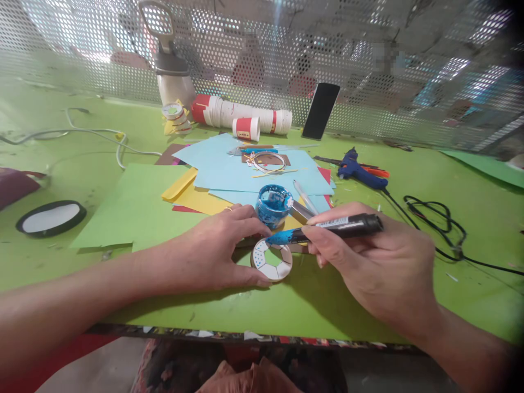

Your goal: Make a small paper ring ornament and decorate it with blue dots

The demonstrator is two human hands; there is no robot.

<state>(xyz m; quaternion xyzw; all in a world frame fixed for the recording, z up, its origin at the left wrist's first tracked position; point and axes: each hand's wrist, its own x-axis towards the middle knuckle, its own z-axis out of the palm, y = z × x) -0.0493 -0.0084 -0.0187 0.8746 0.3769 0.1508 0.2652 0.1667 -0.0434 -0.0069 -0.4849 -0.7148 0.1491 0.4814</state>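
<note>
From where I stand, both of the worker's hands meet over a small white ring (268,271) lying on the green bench (229,314), close to the near edge. The left hand (229,245) lies low over the bench, its thumb and forefinger curved around the ring's left side and holding it by the rim, so the grip is only partly closed. The right hand (380,256) is pinched firmly round a black marker (347,225), whose blue-smeared end slants down to the ring's top. It looks to be touching there, though I can't be certain from this angle.

Dark lines split the ring into sections, and blue dots speckle those on the left; green shows through the middle. Just beyond it stands a jar (273,210), its glass smeared with blue paint. A pale pen (305,196) lies to the right of the jar.

Farther back, light blue paper (208,164) spreads over the bench, with yellow paper (204,199) partly under it and a green sheet (118,202) to the left. A blue glue gun (360,169) lies on the right, trailing a black cord. At the back, by a perforated metal screen (262,54), a dark phone (321,112) leans upright near a long stack of paper cups (233,113) lying on its side; one more cup (246,129) rests before it.
</note>
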